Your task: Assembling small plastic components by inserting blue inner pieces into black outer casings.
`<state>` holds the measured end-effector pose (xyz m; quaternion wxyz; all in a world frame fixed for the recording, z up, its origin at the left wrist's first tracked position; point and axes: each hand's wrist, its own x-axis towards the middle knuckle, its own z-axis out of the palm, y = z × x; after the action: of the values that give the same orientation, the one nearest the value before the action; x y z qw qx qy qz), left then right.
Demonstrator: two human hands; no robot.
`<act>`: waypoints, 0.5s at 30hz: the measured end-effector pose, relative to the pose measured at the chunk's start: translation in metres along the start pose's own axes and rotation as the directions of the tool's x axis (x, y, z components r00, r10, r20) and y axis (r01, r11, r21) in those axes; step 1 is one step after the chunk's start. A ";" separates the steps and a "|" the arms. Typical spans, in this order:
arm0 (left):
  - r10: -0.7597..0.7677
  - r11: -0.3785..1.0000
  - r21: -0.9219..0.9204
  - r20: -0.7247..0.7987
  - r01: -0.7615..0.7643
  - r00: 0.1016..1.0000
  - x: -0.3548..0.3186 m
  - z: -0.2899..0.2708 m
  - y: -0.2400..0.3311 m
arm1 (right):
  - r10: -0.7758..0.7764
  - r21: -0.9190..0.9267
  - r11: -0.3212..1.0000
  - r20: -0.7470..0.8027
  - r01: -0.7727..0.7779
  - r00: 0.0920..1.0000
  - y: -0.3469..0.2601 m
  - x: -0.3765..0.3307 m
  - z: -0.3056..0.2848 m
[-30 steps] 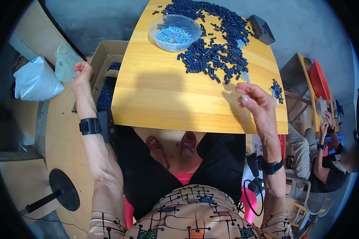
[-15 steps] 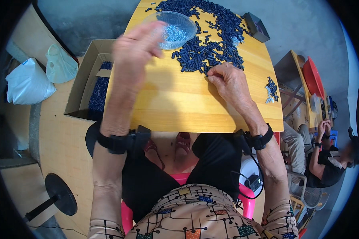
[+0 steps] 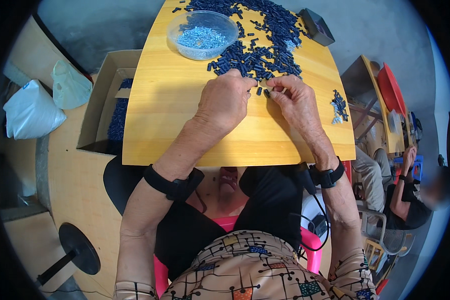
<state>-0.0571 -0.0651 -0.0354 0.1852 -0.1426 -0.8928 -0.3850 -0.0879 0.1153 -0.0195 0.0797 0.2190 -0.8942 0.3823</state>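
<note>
Side by side at the near edge of the pile of small dark cylindrical pieces (image 3: 255, 62), my two hands work over the wooden table. My right hand (image 3: 296, 97) is closed in a pinch, with one short dark cylinder (image 3: 267, 93) at its fingertips. The fingers of my left hand (image 3: 226, 102) are curled together and point toward the right hand; what they hold, if anything, is too small to make out. One loose dark cylinder (image 3: 259, 91) lies on the wood between the hands. Behind my left hand stands a clear round tub (image 3: 185, 52) with many tiny shiny bits inside.
A dark rectangular tray (image 3: 317, 27) sits at the table's far right edge. Near the right edge lies a small heap of dark and silvery pieces (image 3: 339, 107). Left of the table stands a cardboard box (image 3: 92, 117) holding dark pieces. Another person (image 3: 407, 200) sits at the right.
My left hand has come down from over the clear tub to beside my right hand. The right hand stays near the pile's edge. The view has shifted slightly.
</note>
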 end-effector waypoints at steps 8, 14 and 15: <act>0.047 0.985 0.163 0.079 -0.059 0.996 0.002 0.014 -0.002 | -0.084 -0.141 0.986 0.009 0.084 0.996 0.003 -0.010 0.004; 0.006 0.992 0.122 0.080 -0.016 0.997 0.002 0.011 0.004 | -0.051 -0.107 0.993 -0.033 0.047 0.998 0.007 -0.014 0.011; 0.009 0.993 0.118 0.083 -0.019 0.996 0.002 0.010 0.005 | -0.034 -0.107 0.994 -0.045 0.029 0.998 0.005 -0.014 0.012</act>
<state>-0.0589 -0.0539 -0.0382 0.1589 -0.1536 -0.9200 -0.3237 -0.0778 0.1143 -0.0358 0.1180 0.2195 -0.9077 0.3377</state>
